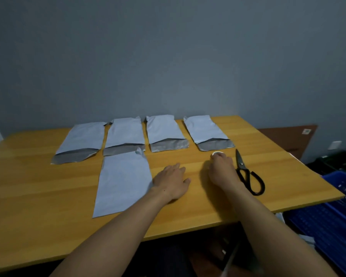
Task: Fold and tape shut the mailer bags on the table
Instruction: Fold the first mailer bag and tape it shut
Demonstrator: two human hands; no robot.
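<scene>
Right hand (221, 168) curled over the white tape roll (217, 153), centre-right of frame, just left of the scissors (248, 174). Left hand (173, 181) flat on the table (48, 192), fingers spread, beside the near mailer bag (124, 182). Back-row bags (164, 130) sit above it, grey flaps open. Step looks like tape pickup, no tape visible on any bag. Next: fold a flap, pull a strip.

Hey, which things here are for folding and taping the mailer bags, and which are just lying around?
For the job:
near mailer bag
four back-row mailer bags, flaps open
white roll, likely tape
black scissors

Lying about:
blue crate beside the wooden table
wall sockets
</scene>
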